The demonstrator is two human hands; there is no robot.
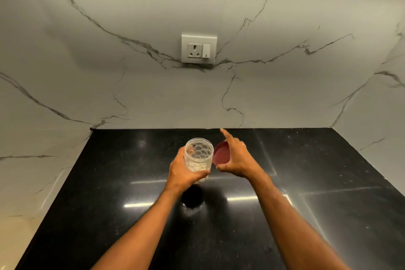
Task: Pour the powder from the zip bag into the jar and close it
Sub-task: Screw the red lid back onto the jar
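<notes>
Jar (pixel 199 156) in left hand (pixel 182 171), lid (pixel 221 153) in right hand (pixel 236 158).

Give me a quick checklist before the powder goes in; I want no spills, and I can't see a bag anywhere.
1. Lid off the jar: ok. The right hand holds the maroon lid beside the clear plastic jar, apart from its mouth.
2. Jar held firmly: ok. The left hand grips its lower body.
3. Jar set down: not ok. It appears lifted above the black countertop.
4. Jar empty: ok, nothing shows inside.
5. Zip bag within reach: cannot tell, none is in view.
6. Free hand for the bag: not ok, both hands are occupied.
</notes>
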